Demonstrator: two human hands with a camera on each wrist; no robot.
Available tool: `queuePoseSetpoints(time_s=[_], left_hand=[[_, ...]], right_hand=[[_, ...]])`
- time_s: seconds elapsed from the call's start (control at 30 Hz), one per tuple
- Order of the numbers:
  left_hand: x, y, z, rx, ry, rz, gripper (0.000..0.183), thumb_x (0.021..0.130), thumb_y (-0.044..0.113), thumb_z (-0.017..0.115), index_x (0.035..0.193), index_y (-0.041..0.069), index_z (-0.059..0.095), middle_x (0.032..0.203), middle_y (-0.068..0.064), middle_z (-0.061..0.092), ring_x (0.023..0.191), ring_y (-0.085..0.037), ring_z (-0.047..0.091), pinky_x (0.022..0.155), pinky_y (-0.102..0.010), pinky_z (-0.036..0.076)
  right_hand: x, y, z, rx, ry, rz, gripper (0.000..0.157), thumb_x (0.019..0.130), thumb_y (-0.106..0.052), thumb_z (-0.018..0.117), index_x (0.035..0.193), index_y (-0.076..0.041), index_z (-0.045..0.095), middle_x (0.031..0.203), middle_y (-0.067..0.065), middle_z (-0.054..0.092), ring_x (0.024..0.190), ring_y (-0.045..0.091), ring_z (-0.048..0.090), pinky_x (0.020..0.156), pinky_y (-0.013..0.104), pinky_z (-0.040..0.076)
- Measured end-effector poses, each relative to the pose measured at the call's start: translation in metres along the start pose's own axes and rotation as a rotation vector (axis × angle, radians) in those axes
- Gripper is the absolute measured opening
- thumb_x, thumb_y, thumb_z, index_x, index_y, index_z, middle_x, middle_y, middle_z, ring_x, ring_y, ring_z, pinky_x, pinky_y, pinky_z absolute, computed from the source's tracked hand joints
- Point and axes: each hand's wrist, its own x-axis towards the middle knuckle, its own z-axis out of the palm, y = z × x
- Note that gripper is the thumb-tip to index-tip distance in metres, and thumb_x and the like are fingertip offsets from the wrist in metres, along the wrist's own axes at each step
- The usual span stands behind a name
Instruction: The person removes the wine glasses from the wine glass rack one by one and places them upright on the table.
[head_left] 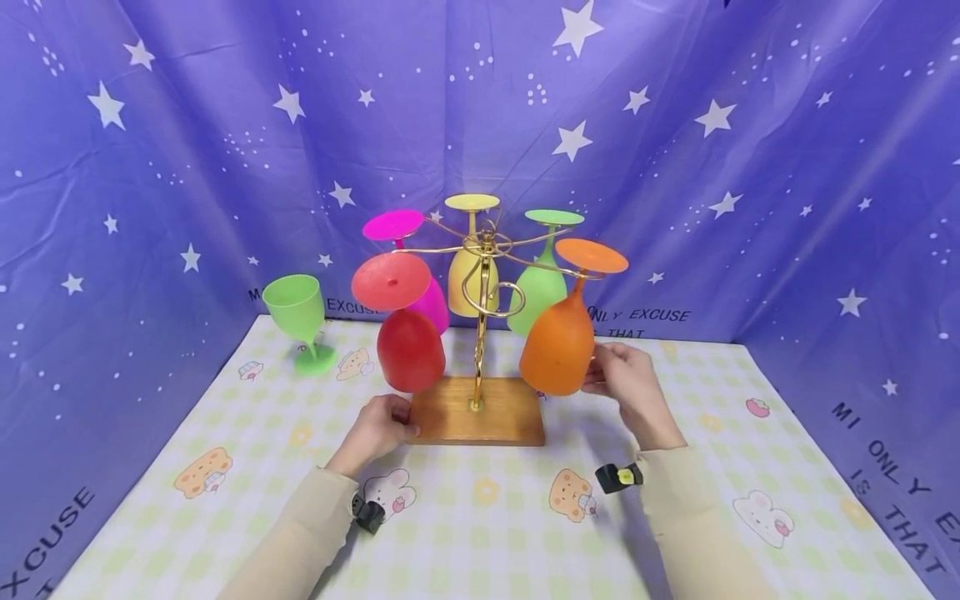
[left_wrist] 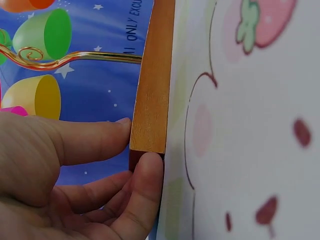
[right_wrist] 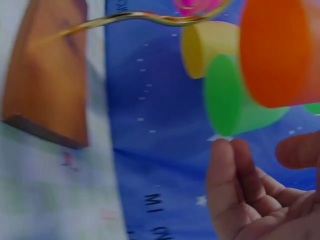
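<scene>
A gold wire wine glass rack (head_left: 481, 333) stands on a wooden base (head_left: 480, 421). Upside down from its arms hang a red goblet (head_left: 410, 350), a magenta goblet (head_left: 437, 307), a yellow goblet (head_left: 473, 283), a green goblet (head_left: 538, 296) and an orange goblet (head_left: 558, 350). My left hand (head_left: 377, 429) grips the base's left end, thumb on top and fingers against the end, as the left wrist view shows. Beside the orange goblet is my right hand (head_left: 630, 379), its fingers loosely bent with nothing between them; in the right wrist view, the orange goblet (right_wrist: 275, 55) is above the fingers.
Another green goblet (head_left: 294, 308) stands upright on the table at the back left. A checked cloth with cartoon prints (head_left: 487, 533) covers the table. Purple star-patterned curtains (head_left: 450, 108) hang behind and at both sides.
</scene>
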Motion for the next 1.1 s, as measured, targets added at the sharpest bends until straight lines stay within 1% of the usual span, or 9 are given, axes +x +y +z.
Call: queuePoseSetpoints(time_s=[0.13,0.33,0.47,0.53,0.6,0.7,0.83,0.97,1.1], left_hand=[[-0.001,-0.001,0.000,-0.015,0.000,0.001,0.026,0.073,-0.003,0.075,0.098,-0.004,0.067,0.085,-0.008,0.068,0.076,-0.019,0.062,0.072,-0.035,0.054],[-0.001,-0.001,-0.001,-0.025,-0.002,-0.003,0.026,0.074,-0.002,0.074,0.099,-0.004,0.066,0.084,-0.008,0.067,0.076,-0.019,0.061,0.072,-0.035,0.054],[-0.001,0.001,-0.001,-0.032,-0.006,-0.004,0.026,0.075,-0.002,0.074,0.099,-0.004,0.065,0.085,-0.008,0.067,0.077,-0.019,0.061,0.074,-0.036,0.054],[-0.001,0.000,-0.001,-0.034,-0.006,-0.005,0.026,0.075,-0.002,0.074,0.099,-0.004,0.065,0.085,-0.008,0.067,0.077,-0.019,0.061,0.075,-0.036,0.054],[-0.001,-0.001,-0.001,-0.031,-0.005,-0.006,0.027,0.075,-0.001,0.074,0.100,-0.004,0.065,0.085,-0.008,0.067,0.077,-0.019,0.061,0.075,-0.037,0.054],[0.000,-0.001,-0.001,-0.026,-0.001,-0.012,0.028,0.074,-0.001,0.075,0.100,-0.004,0.065,0.086,-0.008,0.067,0.078,-0.020,0.061,0.076,-0.037,0.054],[-0.001,-0.001,-0.001,-0.034,-0.002,-0.023,0.029,0.074,-0.001,0.075,0.101,-0.004,0.065,0.087,-0.009,0.067,0.079,-0.020,0.061,0.075,-0.036,0.054],[-0.001,-0.001,0.000,-0.044,-0.007,-0.032,0.028,0.074,-0.002,0.075,0.101,-0.004,0.065,0.086,-0.008,0.067,0.078,-0.019,0.061,0.074,-0.035,0.054],[0.000,0.000,0.000,-0.046,-0.008,-0.040,0.028,0.075,-0.002,0.075,0.101,-0.004,0.064,0.086,-0.008,0.066,0.078,-0.020,0.060,0.074,-0.035,0.054]], right_hand=[[-0.001,-0.026,-0.012,0.038,0.018,-0.050,0.038,0.100,-0.031,0.048,0.110,0.004,0.058,0.078,0.002,0.066,0.067,0.016,0.066,0.062,0.029,0.057],[-0.002,-0.064,-0.026,0.193,-0.011,-0.093,0.038,0.096,-0.038,0.054,0.096,-0.001,0.061,0.074,0.003,0.064,0.063,0.015,0.063,0.053,0.024,0.052],[0.000,-0.089,-0.033,0.362,-0.111,-0.107,0.037,0.095,-0.038,0.057,0.088,-0.003,0.065,0.071,0.006,0.064,0.059,0.018,0.063,0.049,0.025,0.050],[0.001,-0.100,-0.035,0.445,-0.168,-0.101,0.036,0.093,-0.037,0.060,0.086,-0.003,0.063,0.070,0.008,0.064,0.058,0.019,0.063,0.048,0.026,0.050],[0.001,-0.110,-0.035,0.494,-0.213,-0.085,0.035,0.092,-0.037,0.061,0.085,-0.004,0.062,0.069,0.009,0.064,0.056,0.020,0.062,0.048,0.026,0.049],[0.002,-0.120,-0.034,0.502,-0.254,-0.062,0.033,0.091,-0.038,0.063,0.085,-0.006,0.059,0.070,0.009,0.064,0.057,0.020,0.061,0.048,0.025,0.048],[0.005,-0.125,-0.031,0.496,-0.302,-0.040,0.030,0.092,-0.036,0.062,0.084,-0.007,0.062,0.069,0.007,0.064,0.057,0.020,0.059,0.048,0.024,0.045],[0.006,-0.126,-0.028,0.502,-0.316,-0.032,0.027,0.093,-0.033,0.062,0.083,-0.008,0.065,0.066,0.006,0.064,0.056,0.019,0.059,0.048,0.024,0.045],[0.006,-0.128,-0.026,0.522,-0.309,-0.028,0.023,0.092,-0.028,0.065,0.086,-0.007,0.067,0.064,0.006,0.064,0.054,0.019,0.060,0.047,0.024,0.047]])
